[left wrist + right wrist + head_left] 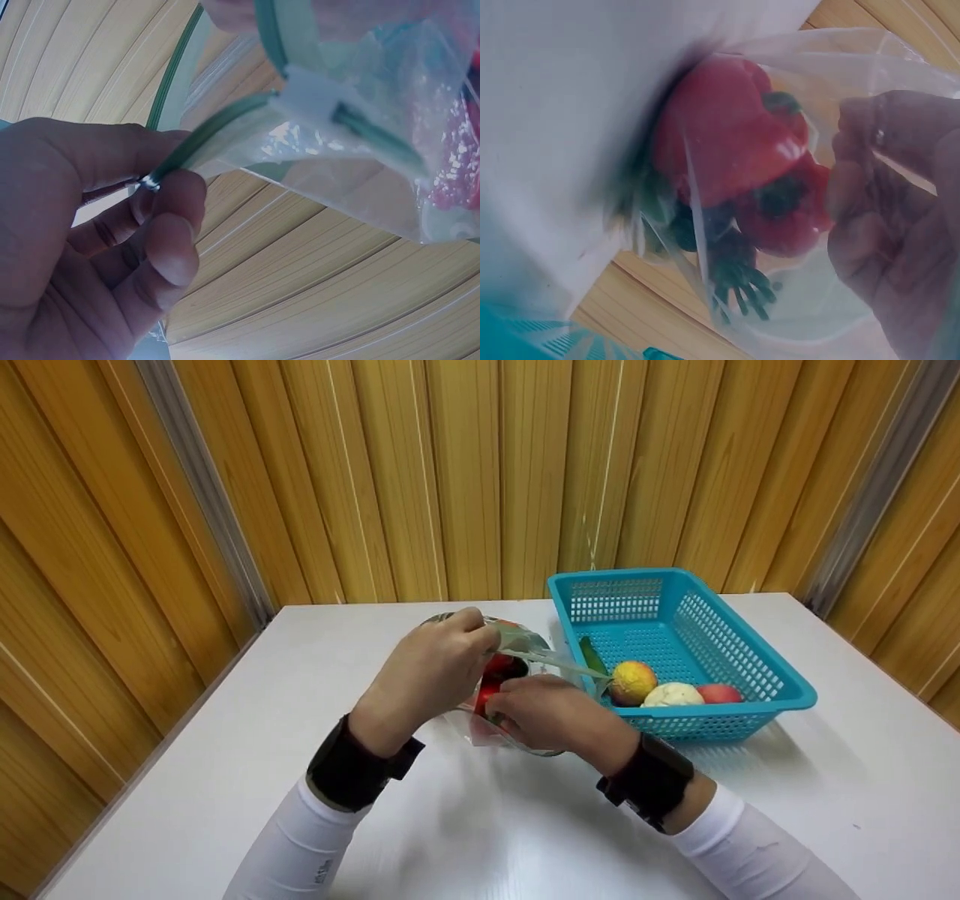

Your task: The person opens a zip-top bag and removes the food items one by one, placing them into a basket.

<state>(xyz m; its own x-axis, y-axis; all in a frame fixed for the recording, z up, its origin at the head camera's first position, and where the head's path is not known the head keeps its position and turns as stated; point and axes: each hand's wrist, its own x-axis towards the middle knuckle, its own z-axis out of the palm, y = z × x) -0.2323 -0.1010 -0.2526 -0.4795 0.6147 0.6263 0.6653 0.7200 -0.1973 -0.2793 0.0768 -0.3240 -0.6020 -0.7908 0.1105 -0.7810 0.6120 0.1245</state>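
Observation:
My left hand (435, 660) pinches the green zip edge of a clear zip bag (352, 191) between thumb and fingers, holding the mouth up. A white slider sits on the zip strip in the left wrist view. My right hand (555, 709) reaches in at the bag's mouth, its fingers loosely bent beside the contents and seen through plastic in the right wrist view. Inside lie a large red bell pepper (727, 127), a second red bell pepper (787, 225) and a dark eggplant (727, 244) with a green cap. Right fingertips come close to the second pepper.
Right of the bag stands a blue plastic basket (686, 652). It holds a long green vegetable (592, 655), a yellow-red fruit (634, 682), a whitish lumpy piece (673, 695) and a pinkish-red round one (720, 694). Wood-look panels (465, 495) rise behind the white table (225, 750).

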